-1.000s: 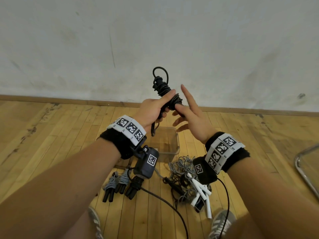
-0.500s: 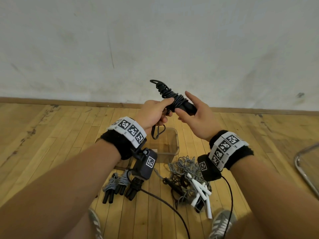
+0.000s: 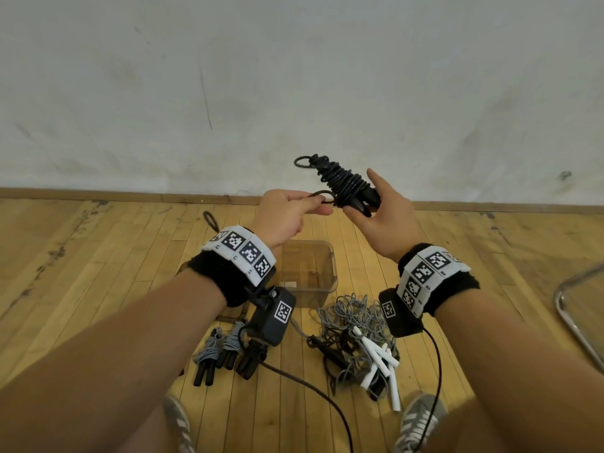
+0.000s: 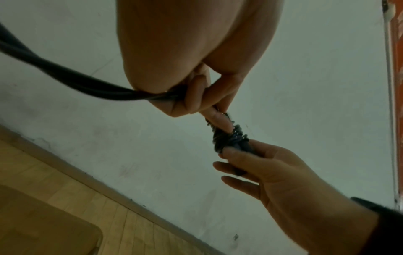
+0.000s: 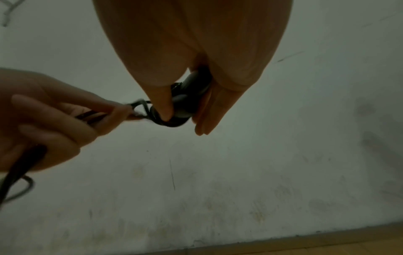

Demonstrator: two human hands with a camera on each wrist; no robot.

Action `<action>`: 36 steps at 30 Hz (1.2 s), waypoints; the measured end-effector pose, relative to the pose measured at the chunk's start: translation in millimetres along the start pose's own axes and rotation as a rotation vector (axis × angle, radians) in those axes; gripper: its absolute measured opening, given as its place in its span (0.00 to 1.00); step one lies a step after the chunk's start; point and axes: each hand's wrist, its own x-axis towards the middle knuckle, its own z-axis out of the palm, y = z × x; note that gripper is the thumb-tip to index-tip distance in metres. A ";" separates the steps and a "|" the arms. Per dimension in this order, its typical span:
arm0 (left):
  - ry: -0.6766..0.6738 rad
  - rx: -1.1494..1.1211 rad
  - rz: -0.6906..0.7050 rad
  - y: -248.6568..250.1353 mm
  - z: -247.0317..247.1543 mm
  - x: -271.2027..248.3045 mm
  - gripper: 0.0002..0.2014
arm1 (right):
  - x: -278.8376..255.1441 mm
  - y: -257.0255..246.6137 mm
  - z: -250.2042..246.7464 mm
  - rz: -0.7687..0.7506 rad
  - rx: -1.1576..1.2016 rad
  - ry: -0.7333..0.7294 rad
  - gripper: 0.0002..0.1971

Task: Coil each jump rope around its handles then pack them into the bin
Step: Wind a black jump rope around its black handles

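Note:
A black jump rope [image 3: 343, 183] is coiled round its handles and held in the air above the clear bin [image 3: 330, 266]. My right hand [image 3: 379, 217] grips the handle end [image 5: 189, 96] of the bundle. My left hand [image 3: 287, 214] pinches the loose black cord end [image 3: 322, 196] beside the bundle; the same cord [image 4: 87, 86] trails out behind the fist. A small loop [image 3: 302, 161] sticks out at the bundle's far tip. On the floor lie three coiled ropes [image 3: 228, 354] and a tangled pile [image 3: 359, 331] of grey and black rope with white handles [image 3: 382, 364].
A white wall with a wooden skirting board [image 3: 130, 194] stands just beyond the bin. A metal chair frame [image 3: 578, 318] shows at the right edge. My shoes [image 3: 421, 423] are near the rope pile, and camera cables [image 3: 313, 390] run across the wooden floor.
The bundle passed from my left hand into my right and tilted to the right. My left hand moved to the left and now pinches the loose cord end.

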 end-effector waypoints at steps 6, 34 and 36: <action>0.005 -0.119 -0.040 4.6 1.5 2.1 0.10 | -2.8 -8.0 2.7 0.038 -0.095 0.017 0.24; 0.026 -0.067 -0.074 2.1 0.7 3.1 0.19 | -6.8 -30.4 5.9 0.121 0.585 -0.300 0.16; 0.012 -0.107 -0.100 2.5 1.6 2.6 0.18 | -4.6 -24.5 5.7 0.068 0.524 -0.241 0.20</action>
